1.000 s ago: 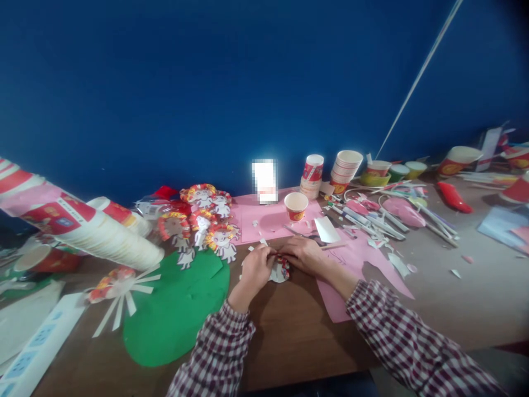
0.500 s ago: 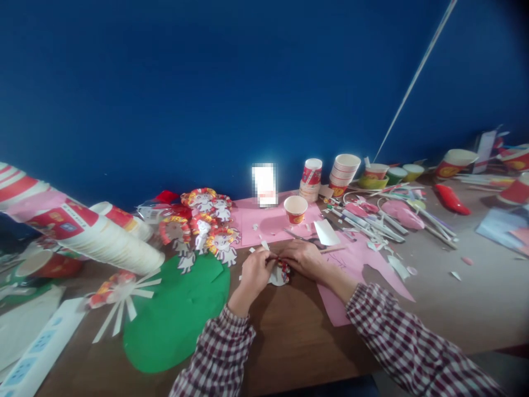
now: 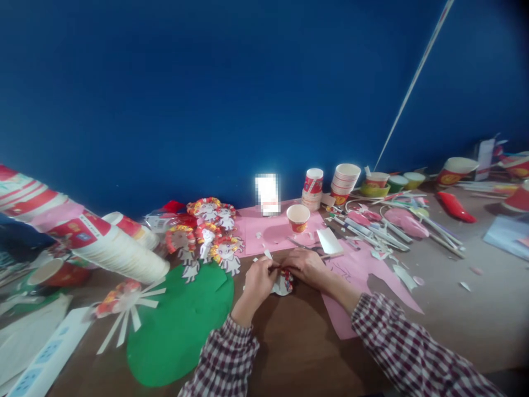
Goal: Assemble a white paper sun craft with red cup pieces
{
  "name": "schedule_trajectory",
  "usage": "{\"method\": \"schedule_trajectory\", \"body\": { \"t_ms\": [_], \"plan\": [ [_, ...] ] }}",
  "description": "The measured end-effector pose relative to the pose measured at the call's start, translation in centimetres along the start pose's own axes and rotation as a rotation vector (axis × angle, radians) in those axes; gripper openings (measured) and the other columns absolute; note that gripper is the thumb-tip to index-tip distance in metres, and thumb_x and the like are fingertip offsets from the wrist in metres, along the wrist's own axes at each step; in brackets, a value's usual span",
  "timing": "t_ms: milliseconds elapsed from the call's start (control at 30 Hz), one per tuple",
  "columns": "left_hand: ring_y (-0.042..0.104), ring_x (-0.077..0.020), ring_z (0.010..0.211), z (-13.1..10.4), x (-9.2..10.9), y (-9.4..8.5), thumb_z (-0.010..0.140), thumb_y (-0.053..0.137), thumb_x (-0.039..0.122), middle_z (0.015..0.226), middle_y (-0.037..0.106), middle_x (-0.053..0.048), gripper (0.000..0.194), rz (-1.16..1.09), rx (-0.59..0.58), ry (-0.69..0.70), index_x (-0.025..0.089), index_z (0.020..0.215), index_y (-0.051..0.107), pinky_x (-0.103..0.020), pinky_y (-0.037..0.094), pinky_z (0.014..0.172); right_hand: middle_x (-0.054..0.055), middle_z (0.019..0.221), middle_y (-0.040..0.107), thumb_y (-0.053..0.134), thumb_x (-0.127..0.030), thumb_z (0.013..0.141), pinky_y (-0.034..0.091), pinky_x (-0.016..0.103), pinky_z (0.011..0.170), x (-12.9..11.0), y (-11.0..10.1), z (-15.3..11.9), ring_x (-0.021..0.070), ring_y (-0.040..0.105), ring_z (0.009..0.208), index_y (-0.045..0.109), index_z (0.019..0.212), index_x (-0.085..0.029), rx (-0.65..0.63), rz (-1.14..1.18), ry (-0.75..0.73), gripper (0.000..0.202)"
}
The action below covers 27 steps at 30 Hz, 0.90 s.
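My left hand [image 3: 260, 280] and my right hand [image 3: 306, 266] meet over the brown table, fingers pinched together. Between them is a small paper craft piece [image 3: 282, 286], white and rounded at the bottom, with red, yellow and blue bits along its edge. Its upper part is hidden by my fingers. Just beyond the hands, scissors [image 3: 296, 243] lie by a white card [image 3: 329, 242]. A paper cup [image 3: 298, 218] stands upright on a pink sheet [image 3: 270, 237]. Left of my hands are several paper figures [image 3: 225, 255] with red and yellow trim.
A green paper shape [image 3: 177, 331] lies at left, beside a piece with fanned white strips [image 3: 131, 309]. Long nested paper cups [image 3: 128, 259] lean in from the left. Cut pink paper [image 3: 363, 270], markers [image 3: 372, 234] and stacked cups [image 3: 346, 179] are at right, before a blue wall [image 3: 206, 99].
The whole view has shifted slightly, so things appear a little lower and further right. Both hands keep the same pinch on the paper craft piece.
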State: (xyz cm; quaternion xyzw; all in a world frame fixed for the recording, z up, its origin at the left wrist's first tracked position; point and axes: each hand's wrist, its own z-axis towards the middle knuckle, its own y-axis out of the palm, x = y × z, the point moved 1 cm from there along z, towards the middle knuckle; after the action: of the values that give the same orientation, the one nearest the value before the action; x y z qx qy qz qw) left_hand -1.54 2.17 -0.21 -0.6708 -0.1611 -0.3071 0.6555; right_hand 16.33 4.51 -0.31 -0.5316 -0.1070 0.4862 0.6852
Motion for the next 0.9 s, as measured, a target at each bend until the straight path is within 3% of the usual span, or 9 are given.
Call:
{"method": "schedule_trajectory", "body": {
  "t_ms": [267, 567, 667, 900],
  "plan": [
    [0.061, -0.016, 0.076, 0.0, -0.1, -0.4, 0.084, 0.05, 0.024, 0.083, 0.067, -0.006, 0.022, 0.018, -0.024, 0.095, 0.017, 0.088, 0.07, -0.025, 0.044, 0.068, 0.005, 0.085, 0.067, 0.05, -0.026, 0.09, 0.044, 0.026, 0.078, -0.1, 0.1, 0.0, 0.0154, 0.06, 0.083, 0.067, 0.09, -0.018, -0.01, -0.032, -0.012, 0.019],
    [0.061, -0.0165, 0.08, -0.1, 0.1, -0.4, 0.081, 0.052, 0.015, 0.087, 0.067, -0.007, 0.02, -0.011, 0.012, 0.134, 0.016, 0.091, 0.069, -0.026, 0.046, 0.073, 0.005, 0.082, 0.066, 0.049, -0.027, 0.091, 0.044, 0.027, 0.075, -0.2, 0.1, 0.0, 0.0157, 0.059, 0.08, 0.067, 0.091, -0.019, -0.039, -0.086, -0.024, 0.02],
    [0.06, -0.0171, 0.083, -0.2, 0.5, -0.6, 0.083, 0.05, 0.017, 0.092, 0.065, -0.008, 0.023, 0.023, 0.014, 0.153, 0.017, 0.098, 0.068, -0.027, 0.046, 0.074, 0.005, 0.086, 0.067, 0.048, -0.026, 0.091, 0.044, 0.027, 0.079, -0.1, 0.1, 0.0, 0.0155, 0.059, 0.082, 0.067, 0.092, -0.019, -0.034, -0.083, -0.034, 0.02],
    [0.059, -0.0165, 0.083, -0.4, 1.0, -0.8, 0.089, 0.043, 0.024, 0.092, 0.061, -0.008, 0.027, 0.152, -0.045, 0.138, 0.02, 0.093, 0.07, -0.026, 0.045, 0.073, 0.006, 0.091, 0.068, 0.048, -0.025, 0.091, 0.045, 0.027, 0.079, -0.3, -0.1, 0.1, 0.0157, 0.06, 0.087, 0.067, 0.093, -0.019, -0.02, -0.07, -0.037, 0.019]
  ]
}}
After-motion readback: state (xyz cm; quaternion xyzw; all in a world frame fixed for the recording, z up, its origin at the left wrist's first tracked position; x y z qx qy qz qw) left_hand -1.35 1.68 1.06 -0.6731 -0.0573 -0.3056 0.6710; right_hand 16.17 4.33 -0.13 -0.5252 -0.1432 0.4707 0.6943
